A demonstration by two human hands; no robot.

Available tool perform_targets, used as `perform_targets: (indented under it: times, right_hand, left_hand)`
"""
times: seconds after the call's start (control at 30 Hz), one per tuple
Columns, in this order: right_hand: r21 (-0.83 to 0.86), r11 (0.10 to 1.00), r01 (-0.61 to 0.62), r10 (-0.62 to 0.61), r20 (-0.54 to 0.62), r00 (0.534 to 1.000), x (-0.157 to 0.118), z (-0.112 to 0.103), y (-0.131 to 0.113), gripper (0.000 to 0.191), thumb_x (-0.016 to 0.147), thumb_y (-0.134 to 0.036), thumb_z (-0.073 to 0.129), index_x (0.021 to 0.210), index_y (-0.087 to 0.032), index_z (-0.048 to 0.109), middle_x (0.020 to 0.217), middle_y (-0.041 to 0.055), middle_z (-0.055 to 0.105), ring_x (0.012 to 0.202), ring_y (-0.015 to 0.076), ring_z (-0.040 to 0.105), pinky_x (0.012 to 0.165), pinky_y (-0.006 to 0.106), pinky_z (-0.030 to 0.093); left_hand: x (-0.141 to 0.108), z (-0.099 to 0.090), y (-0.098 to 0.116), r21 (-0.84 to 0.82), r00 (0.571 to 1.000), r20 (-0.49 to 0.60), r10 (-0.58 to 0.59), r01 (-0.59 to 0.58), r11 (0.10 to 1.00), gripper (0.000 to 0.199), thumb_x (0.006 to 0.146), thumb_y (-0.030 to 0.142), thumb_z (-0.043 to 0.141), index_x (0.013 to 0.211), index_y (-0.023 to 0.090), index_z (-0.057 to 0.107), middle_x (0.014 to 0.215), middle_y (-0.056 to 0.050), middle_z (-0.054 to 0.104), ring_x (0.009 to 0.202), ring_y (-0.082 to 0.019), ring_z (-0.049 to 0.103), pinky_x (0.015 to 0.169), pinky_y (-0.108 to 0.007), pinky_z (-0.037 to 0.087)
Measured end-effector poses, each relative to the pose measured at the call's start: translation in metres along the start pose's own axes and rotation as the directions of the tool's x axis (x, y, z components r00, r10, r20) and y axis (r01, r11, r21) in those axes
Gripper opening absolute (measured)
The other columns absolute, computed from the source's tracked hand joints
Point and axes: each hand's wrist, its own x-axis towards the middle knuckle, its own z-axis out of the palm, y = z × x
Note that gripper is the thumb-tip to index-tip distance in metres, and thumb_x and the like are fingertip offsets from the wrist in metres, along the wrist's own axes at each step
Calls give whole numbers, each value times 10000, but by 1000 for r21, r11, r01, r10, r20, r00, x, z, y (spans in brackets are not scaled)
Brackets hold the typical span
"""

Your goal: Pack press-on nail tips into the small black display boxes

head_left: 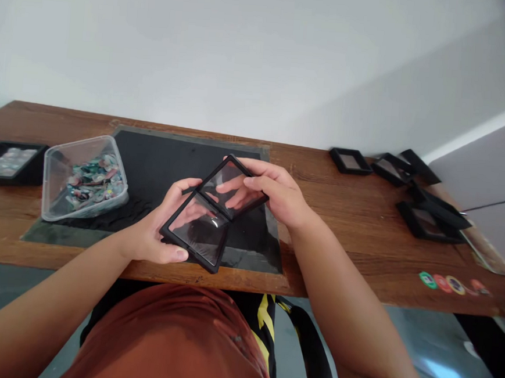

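Observation:
A black hinged display frame [222, 207] with clear film windows is spread open above the near part of the dark mat. My left hand [162, 222] grips its lower left half by the edges, thumb at the near side. The upper right half is held by my right hand [276, 191], thumb on the rim and fingers showing behind the clear film. Nothing is visible between the two films.
On the left, a clear plastic tub [85, 179] holds many small glossy pieces, beside a black frame [10, 161] with pale contents. More black frames [351, 161] lie at the right back. Several round coloured discs [455, 285] sit near the right front edge.

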Motion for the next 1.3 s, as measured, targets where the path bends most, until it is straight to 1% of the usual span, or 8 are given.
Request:
perform_targets:
  times: [0.27,0.5,0.63,0.77,0.87,1.0,1.13,1.3]
  right_hand:
    - [51,999,20,-22,47,999,3,-8,4,529,868,-372,688,1371,-223,624,1017,44,822,729,186,790,632,273,638]
    - [2,998,55,-55,11,998,0,-4,0,471,875,-398,717,1314,-242,649,982,20,818,694,159,774,634,274,639]
    - [-20,994,107,-108,-77,991,2,-3,0,505,807,-383,811,1255,-217,648,918,10,811,650,134,753,601,242,624]
    - [-50,986,160,-166,-154,974,5,-5,3,454,754,-364,861,1119,-194,651,799,-10,793,656,132,754,601,221,612]
    - [-88,973,215,-227,-172,959,6,-4,4,411,764,-357,852,1088,-196,657,784,-16,787,650,122,748,620,222,614]
    - [-179,944,279,-312,-201,929,6,-2,5,319,759,-323,855,991,-193,679,723,-39,737,646,107,724,652,227,617]
    - [-230,917,327,-374,-205,905,7,-1,8,292,739,-291,862,944,-194,678,804,-28,734,677,99,709,703,248,631]
    - [-241,904,353,-401,-193,895,8,-3,11,301,736,-222,836,990,-205,675,893,-11,746,845,125,748,815,262,634]
  left_hand:
    - [2,7,7,-119,999,31,25,-21,993,999,706,230,862,1548,327,335,1549,-160,437,1460,-380,449,1215,-612,354]
    - [0,2,7,-29,998,42,-39,40,999,1096,647,162,898,1541,346,292,1590,-150,379,1506,-376,386,1256,-605,281]
    - [-2,1,3,54,995,21,-96,95,994,1116,653,201,916,1533,347,246,1625,-158,336,1536,-374,341,1267,-592,273]
    - [-1,3,2,194,981,-57,-184,191,962,1149,673,245,926,1535,332,172,1632,-187,334,1522,-367,370,1262,-601,291]
    - [2,3,0,236,980,-86,-181,197,952,1159,678,281,929,1547,300,163,1615,-201,372,1509,-377,393,1267,-595,290]
    - [2,-1,-2,297,979,-71,-192,205,933,1178,661,333,944,1564,299,187,1650,-183,331,1547,-385,324,1289,-595,244]
    - [0,-4,-5,370,971,-68,-230,239,898,1179,674,393,933,1586,317,189,1689,-155,260,1580,-383,241,1304,-609,189]
    - [0,-4,-10,431,967,-121,-223,254,866,1156,712,427,907,1594,329,165,1705,-138,225,1594,-350,216,1316,-593,170]
